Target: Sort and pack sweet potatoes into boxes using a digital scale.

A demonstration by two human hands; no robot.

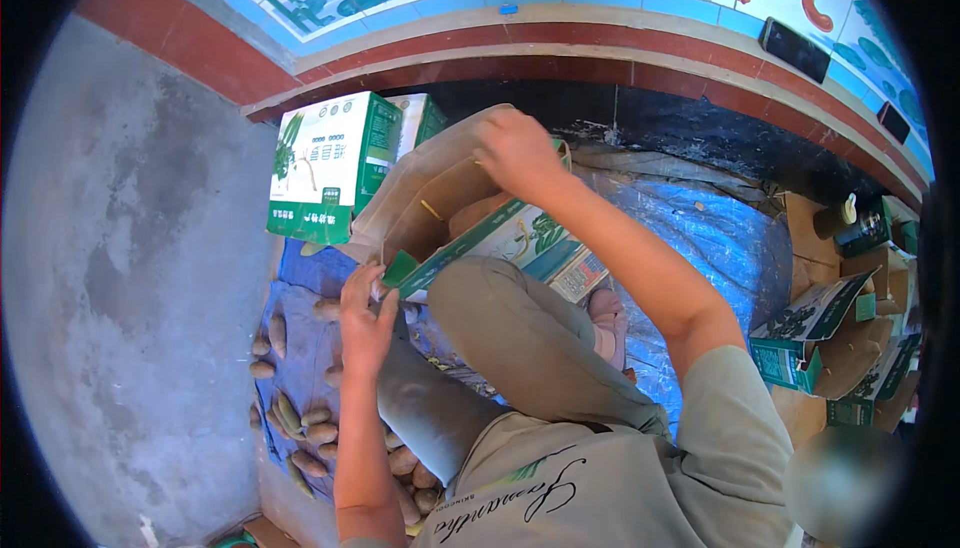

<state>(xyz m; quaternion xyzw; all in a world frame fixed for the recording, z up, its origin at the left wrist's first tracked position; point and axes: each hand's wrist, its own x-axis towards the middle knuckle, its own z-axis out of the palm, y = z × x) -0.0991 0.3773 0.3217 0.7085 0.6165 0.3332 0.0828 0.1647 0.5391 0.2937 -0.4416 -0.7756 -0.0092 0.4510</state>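
Observation:
An open cardboard box (480, 240), green and white outside and brown inside, stands tilted in front of my bent knee. My right hand (518, 156) is closed on the upper edge of its raised brown flap. At the near left corner, my left hand (365, 320) has its fingers round a small green end flap, thumb on the near side. Inside the box lies at least one large brown root vegetable (474, 216); the flap and my right arm hide part of the inside.
Closed green-and-white boxes (320, 163) stand behind at the left. Several brown and greenish root vegetables (320, 434) lie on a blue tarp (735, 248). Opened boxes (850, 338) are piled at the right below a tiled wall. A dark phone (795, 50) rests on the ledge.

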